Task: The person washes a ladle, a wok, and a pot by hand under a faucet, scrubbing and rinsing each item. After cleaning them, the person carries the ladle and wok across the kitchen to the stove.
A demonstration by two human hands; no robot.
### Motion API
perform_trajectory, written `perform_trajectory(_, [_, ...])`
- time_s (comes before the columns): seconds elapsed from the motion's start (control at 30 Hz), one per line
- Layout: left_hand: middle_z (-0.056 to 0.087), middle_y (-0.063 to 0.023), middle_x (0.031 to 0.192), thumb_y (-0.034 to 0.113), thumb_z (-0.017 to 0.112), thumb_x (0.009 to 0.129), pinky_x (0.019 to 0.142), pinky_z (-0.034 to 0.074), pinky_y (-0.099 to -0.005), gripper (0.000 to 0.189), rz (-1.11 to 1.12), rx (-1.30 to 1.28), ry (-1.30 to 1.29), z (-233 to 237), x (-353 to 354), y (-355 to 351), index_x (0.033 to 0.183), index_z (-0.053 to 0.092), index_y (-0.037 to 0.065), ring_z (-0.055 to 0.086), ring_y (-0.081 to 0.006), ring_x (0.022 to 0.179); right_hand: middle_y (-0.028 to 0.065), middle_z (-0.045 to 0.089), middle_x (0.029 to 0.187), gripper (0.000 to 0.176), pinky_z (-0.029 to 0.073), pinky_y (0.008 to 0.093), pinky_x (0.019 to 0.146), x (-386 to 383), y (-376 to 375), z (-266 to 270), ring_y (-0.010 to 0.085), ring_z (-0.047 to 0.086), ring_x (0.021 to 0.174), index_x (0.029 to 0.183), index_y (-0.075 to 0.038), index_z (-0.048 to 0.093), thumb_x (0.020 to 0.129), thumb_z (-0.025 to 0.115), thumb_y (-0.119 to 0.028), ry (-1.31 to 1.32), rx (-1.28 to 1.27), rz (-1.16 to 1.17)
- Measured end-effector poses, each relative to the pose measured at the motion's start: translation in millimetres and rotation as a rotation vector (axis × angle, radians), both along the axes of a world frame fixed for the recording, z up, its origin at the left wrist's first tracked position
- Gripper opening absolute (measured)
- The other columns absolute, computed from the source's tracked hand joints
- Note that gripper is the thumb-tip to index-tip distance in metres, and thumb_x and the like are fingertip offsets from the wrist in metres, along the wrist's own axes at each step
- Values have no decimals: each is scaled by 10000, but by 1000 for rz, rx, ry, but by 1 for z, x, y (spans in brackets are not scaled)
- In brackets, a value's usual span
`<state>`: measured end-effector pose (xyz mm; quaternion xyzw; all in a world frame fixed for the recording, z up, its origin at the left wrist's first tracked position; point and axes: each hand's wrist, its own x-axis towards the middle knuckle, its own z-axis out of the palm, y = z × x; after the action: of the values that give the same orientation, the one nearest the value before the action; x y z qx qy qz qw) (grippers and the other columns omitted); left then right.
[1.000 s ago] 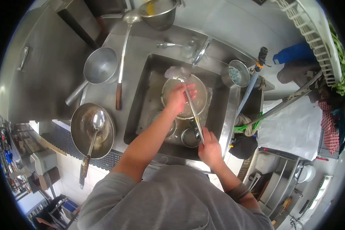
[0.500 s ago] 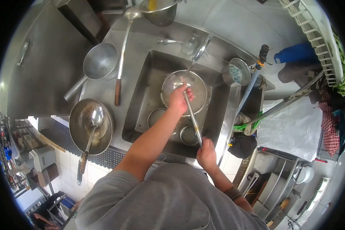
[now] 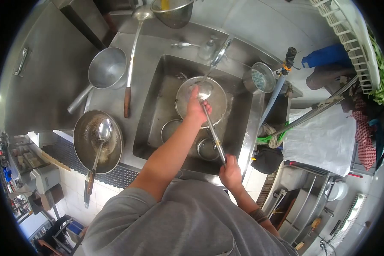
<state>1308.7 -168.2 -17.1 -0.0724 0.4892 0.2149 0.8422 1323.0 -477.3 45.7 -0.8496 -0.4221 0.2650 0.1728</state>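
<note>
A long-handled metal ladle slants over the sink, its bowl under the faucet. Water seems to run onto the bowl. My right hand is closed around the handle's near end, by the sink's front edge. Up near the bowl, my left hand has its fingers curled about the neck, thumb stretched along the bowl's side. Below them a round pot full of cloudy water stands in the sink basin. Two smaller round containers, one of them a metal cup, sit nearer me, partly behind my left arm.
Left of the sink lie a saucepan, another long ladle and a wok with a spoon in it. A metal pot with a scouring pad stands at the right rim, beside a blue pole. A soap bottle is behind.
My left hand has shifted slightly at the ladle's bowl, its thumb now stretched upward. My right hand keeps its hold on the handle. The whole view has moved a little.
</note>
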Motion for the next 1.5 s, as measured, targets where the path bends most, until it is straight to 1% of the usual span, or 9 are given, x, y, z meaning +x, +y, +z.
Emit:
perform_trajectory(0.27, [505,-22,691,854,604,801,651,456,-404,754,-24,-131,-91,8,1,-4,958,565,117,508,-213,613,262,611,1132,486,554,535,808,4,-17,-7,487,650,965,1260,14,484,803,650,14,-15,40,-21])
perform_trajectory(0.37, [585,-66,831,731,634,883,677,476,-428,661,-29,-123,-155,7,0,-5,1058,581,95,563,-241,720,260,614,1137,482,551,538,816,5,-19,-8,486,650,971,1258,7,488,805,653,7,-6,3,-35])
perform_trajectory(0.43, [634,-99,1040,495,680,964,731,488,-462,454,208,84,-189,5,4,-8,1155,584,94,605,-283,897,257,616,1138,476,550,538,822,7,-21,-10,483,651,970,1254,1,493,806,653,4,-8,-15,-34])
perform_trajectory(0.53, [633,-102,1198,286,702,980,853,509,-501,307,212,145,-359,4,-3,-8,1194,588,98,601,-321,1081,249,616,1143,461,542,541,832,12,-26,-14,482,647,978,1245,-16,508,809,657,-10,-11,3,-70])
perform_trajectory(0.73, [657,-81,1210,234,709,970,1056,475,-535,214,258,12,-224,-3,-3,3,1125,645,102,603,-318,1191,241,617,1131,461,524,557,831,14,-34,-22,492,630,994,1245,-39,516,807,656,-11,-8,0,-93])
perform_trajectory(0.93, [664,-71,1213,237,673,1002,1056,467,-504,209,205,210,-432,-18,-3,4,1166,654,107,620,-301,1166,241,608,1107,450,519,562,830,9,-37,-25,501,620,986,1227,-42,513,803,661,-17,29,-11,-128])
perform_trajectory(1.07, [654,-65,1187,255,648,1028,1074,443,-488,260,135,82,-262,-21,3,7,1237,616,105,602,-287,1151,250,615,1032,368,505,555,805,15,-31,-26,497,619,957,1141,-30,532,793,650,-14,71,-23,-179])
perform_trajectory(1.27, [586,-88,1242,384,684,1002,1100,421,-449,462,38,506,-339,-14,5,-13,1302,545,61,560,-279,1150,254,619,941,296,489,539,772,8,-1,0,497,618,916,1054,-17,539,777,643,0,133,5,-250])
perform_trajectory(1.5, [585,-104,1271,332,676,1017,1104,433,-481,482,197,189,-278,-14,1,11,1357,504,36,557,-303,1206,251,627,918,308,501,511,753,5,11,-2,482,638,875,1057,-17,555,766,657,8,153,27,-235])
